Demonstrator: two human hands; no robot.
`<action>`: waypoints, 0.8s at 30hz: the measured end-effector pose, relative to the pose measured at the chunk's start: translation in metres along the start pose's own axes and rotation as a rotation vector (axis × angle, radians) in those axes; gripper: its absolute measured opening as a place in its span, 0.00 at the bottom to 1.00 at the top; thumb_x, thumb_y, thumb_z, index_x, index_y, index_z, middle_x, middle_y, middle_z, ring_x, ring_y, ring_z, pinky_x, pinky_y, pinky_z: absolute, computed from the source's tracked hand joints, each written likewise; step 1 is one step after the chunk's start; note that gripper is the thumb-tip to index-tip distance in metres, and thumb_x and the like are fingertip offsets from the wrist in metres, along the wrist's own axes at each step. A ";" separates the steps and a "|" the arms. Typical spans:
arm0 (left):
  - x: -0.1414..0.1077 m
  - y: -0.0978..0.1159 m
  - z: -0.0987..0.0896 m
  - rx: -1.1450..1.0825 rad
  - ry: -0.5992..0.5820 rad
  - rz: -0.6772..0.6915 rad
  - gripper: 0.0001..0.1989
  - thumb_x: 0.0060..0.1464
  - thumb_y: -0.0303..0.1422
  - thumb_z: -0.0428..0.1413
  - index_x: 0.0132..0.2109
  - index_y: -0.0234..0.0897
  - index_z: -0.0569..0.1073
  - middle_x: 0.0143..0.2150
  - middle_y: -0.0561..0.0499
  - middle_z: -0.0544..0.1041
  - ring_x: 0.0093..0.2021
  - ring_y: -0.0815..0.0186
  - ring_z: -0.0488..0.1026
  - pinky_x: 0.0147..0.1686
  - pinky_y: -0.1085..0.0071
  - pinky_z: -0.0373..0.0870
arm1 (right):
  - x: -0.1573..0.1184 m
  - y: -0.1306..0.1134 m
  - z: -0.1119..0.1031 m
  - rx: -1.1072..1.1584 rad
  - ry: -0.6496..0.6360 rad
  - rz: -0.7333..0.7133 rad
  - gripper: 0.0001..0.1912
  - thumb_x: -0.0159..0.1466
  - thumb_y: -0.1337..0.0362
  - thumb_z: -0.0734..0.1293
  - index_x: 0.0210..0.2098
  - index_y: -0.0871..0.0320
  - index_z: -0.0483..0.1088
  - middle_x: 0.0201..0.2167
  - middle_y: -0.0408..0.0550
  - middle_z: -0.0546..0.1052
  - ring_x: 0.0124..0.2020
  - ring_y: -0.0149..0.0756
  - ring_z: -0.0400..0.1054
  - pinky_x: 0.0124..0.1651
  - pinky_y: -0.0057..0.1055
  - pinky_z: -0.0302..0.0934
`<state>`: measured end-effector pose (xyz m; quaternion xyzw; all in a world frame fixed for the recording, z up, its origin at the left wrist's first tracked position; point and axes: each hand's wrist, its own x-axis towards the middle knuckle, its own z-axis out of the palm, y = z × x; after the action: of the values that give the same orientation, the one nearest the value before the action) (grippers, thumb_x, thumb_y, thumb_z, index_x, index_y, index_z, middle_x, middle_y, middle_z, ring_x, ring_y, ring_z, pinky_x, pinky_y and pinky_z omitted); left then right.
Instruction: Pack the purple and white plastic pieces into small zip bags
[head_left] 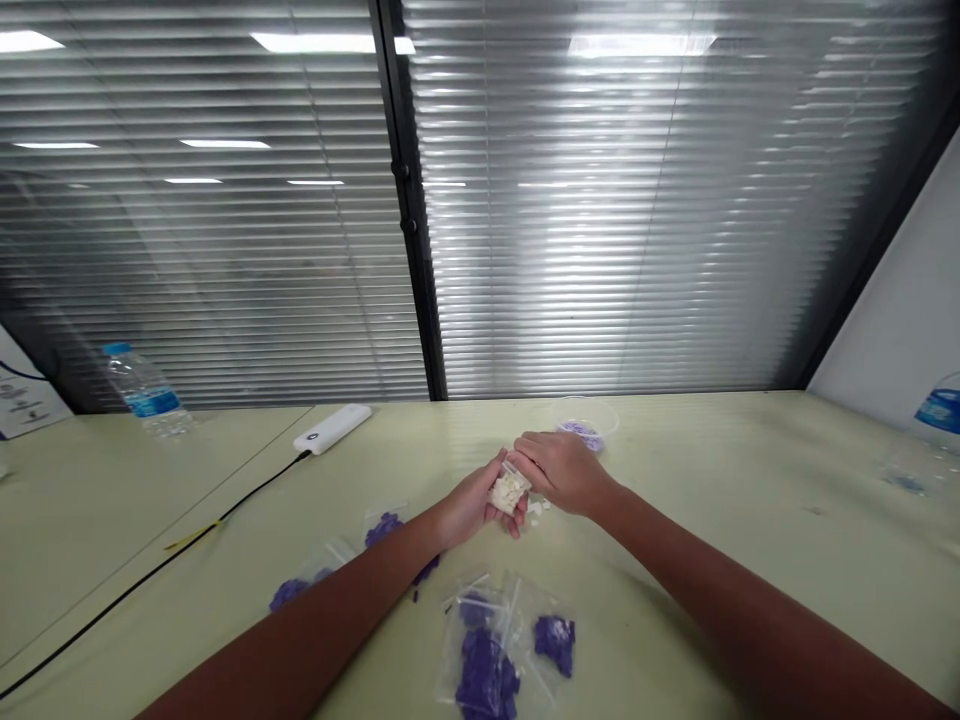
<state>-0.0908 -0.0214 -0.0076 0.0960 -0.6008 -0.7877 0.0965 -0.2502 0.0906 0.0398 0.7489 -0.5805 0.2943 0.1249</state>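
Note:
Between my hands, above the middle of the table, is a small clear zip bag [508, 488] filled with small white pieces. My left hand [480, 500] is wrapped round the bag from the left and below. At the bag's upper edge, my right hand [559, 468] is closed, its fingers pinching near the opening; whether the bag is sealed I cannot tell. A few loose white pieces [537, 508] lie on the table under my right hand. Behind it stands a clear round tub [592, 425] with light purple pieces inside, partly hidden by that hand.
Clear bags of purple pieces [484, 665] lie nearest me, with another bag [556, 640] beside them. More bags [382, 528] lie by my left forearm. A white power bank [332, 430] with a black cable [217, 525] is at left. Water bottles [150, 395] stand at both sides.

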 end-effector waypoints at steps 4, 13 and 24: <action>0.001 0.000 -0.002 -0.051 -0.019 -0.044 0.37 0.65 0.60 0.43 0.40 0.29 0.78 0.32 0.42 0.75 0.29 0.61 0.74 0.30 0.66 0.75 | -0.001 -0.004 -0.005 0.209 0.012 0.068 0.21 0.77 0.59 0.51 0.31 0.57 0.65 0.27 0.43 0.70 0.28 0.30 0.63 0.34 0.29 0.51; 0.000 0.009 -0.009 -0.322 -0.003 -0.052 0.39 0.64 0.60 0.44 0.42 0.25 0.79 0.32 0.41 0.75 0.29 0.60 0.75 0.31 0.63 0.75 | -0.001 0.002 0.005 0.564 0.123 0.213 0.11 0.67 0.69 0.58 0.44 0.56 0.69 0.33 0.44 0.70 0.31 0.33 0.67 0.35 0.29 0.60; 0.001 0.004 -0.011 -0.386 -0.002 -0.003 0.33 0.64 0.57 0.49 0.37 0.27 0.78 0.29 0.42 0.77 0.28 0.60 0.75 0.32 0.63 0.75 | -0.003 -0.016 0.012 0.281 0.211 0.060 0.13 0.59 0.75 0.63 0.40 0.55 0.71 0.39 0.48 0.72 0.42 0.40 0.65 0.46 0.36 0.59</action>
<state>-0.0884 -0.0328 -0.0061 0.0758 -0.4385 -0.8886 0.1114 -0.2322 0.0908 0.0308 0.7061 -0.5394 0.4532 0.0706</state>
